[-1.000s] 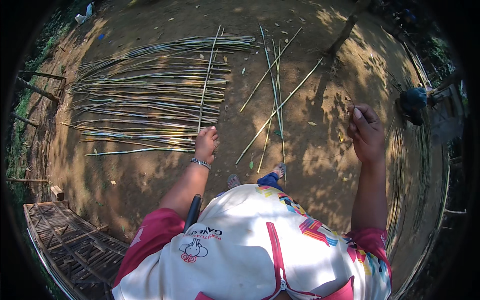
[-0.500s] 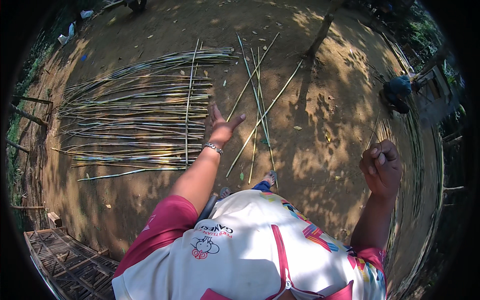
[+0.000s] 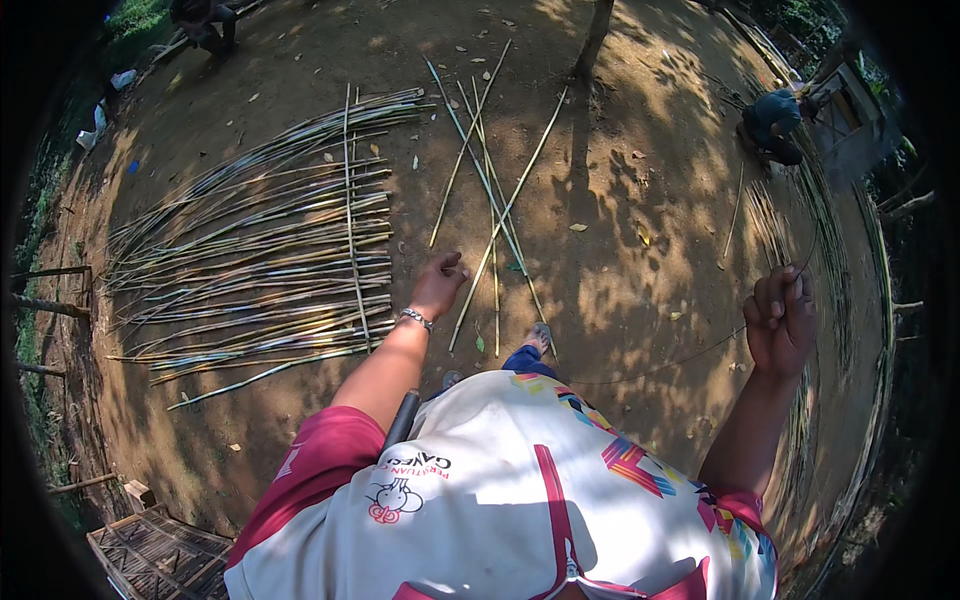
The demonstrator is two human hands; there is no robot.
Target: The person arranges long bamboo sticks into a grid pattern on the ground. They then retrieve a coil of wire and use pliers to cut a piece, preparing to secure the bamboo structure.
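My right hand (image 3: 780,322) is raised at the right, its fingers pinched on a thin dark strand (image 3: 690,358). The strand curves away low and leftward toward my legs; whether it is wire or cord I cannot tell. My left hand (image 3: 437,284), with a chain bracelet at the wrist, hovers between two groups of poles, its fingers loosely curled and nothing visible in them. To its left lies a wide row of thin cane-like poles (image 3: 270,240), with one pole (image 3: 352,215) laid across their near-right ends. Several longer poles (image 3: 520,180) cross each other just ahead.
A person (image 3: 775,125) crouches at the far right beside more long poles (image 3: 825,250). Another person (image 3: 205,22) is at the top left. A tree trunk (image 3: 594,40) rises ahead. A slatted bamboo frame (image 3: 165,555) stands at the lower left. Leaves dot the dirt ground.
My left hand has curled its spread fingers and dropped slightly nearer. The right hand has shifted a little outward, and more of the strand shows. The view has turned a little.
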